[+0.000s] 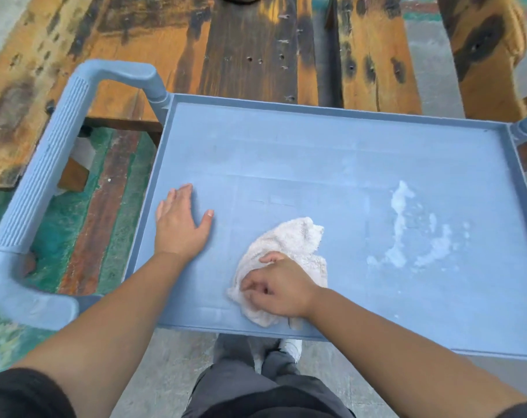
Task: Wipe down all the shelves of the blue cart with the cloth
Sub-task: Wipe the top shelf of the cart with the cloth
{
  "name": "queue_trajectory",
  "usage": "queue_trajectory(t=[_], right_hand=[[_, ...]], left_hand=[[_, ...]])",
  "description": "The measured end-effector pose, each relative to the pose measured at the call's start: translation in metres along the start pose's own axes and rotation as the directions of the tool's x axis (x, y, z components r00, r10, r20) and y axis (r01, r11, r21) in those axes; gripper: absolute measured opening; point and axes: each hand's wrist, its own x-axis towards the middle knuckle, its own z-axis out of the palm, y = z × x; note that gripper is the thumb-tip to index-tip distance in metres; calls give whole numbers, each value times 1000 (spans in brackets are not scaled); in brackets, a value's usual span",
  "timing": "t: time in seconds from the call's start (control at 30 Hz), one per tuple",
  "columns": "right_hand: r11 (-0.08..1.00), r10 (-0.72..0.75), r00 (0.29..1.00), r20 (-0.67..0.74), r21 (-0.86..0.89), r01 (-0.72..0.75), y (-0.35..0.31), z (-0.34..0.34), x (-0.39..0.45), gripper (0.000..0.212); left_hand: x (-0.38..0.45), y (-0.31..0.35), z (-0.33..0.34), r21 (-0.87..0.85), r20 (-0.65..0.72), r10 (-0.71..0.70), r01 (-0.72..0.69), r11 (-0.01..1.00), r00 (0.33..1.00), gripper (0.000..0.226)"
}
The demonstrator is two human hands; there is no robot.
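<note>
The blue cart's top shelf [316, 152] fills the middle of the view, a flat tray with a low raised rim. A crumpled white cloth [289, 239] lies on it near the front edge. My right hand [278, 286] presses down on the cloth, fingers curled into it. My left hand [179, 221] rests flat on the shelf's left part, fingers spread, holding nothing. A white foamy smear [403, 227] streaks the shelf to the right of the cloth. The lower shelves are hidden beneath the top one.
The cart's ribbed blue handle [42, 176] loops out on the left. A weathered wooden table and bench [250, 46] stand just beyond the cart's far rim. Painted wooden planks [105, 206] lie under the handle. My legs and shoes [268, 357] stand on concrete at the front edge.
</note>
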Motion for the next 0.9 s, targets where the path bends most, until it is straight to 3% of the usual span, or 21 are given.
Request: queue_trajectory(t=[0.1,0.33,0.43,0.53,0.63,0.7,0.73,0.8,0.9], right_hand=[[997,6,1000,27,-78,-4,19,-11,-41,34],[930,61,991,117,-367,-14,50,-68,-124,40],[856,141,985,103,-511,-69,58,-73,-153,41],[822,274,961,-31,-511,-251,64,-66,-168,45],[776,355,866,-352,-405,-483,56,-48,-160,38],[692,392,710,-585,-321,-647,46,-42,-144,34],[654,455,649,-610,-266,-708,42,-41,-135,45],[600,619,605,-501,-195,-776,45,-40,-123,66],[585,627,648,-432,-289,-758,64,-35,-130,67]], left_hand=[[1,1,4,221,50,81,-90,971,995,62],[0,8,4,380,95,50,-83,921,994,48],[-5,27,9,378,101,-14,-25,925,995,47],[-17,63,24,308,150,89,-132,942,985,50],[-32,122,52,239,296,295,-370,898,908,54],[-37,166,73,214,363,345,-437,873,866,55],[-38,183,81,222,378,334,-435,873,863,55],[-38,203,93,257,385,298,-412,874,873,57],[-41,207,101,329,380,290,-422,845,878,62]])
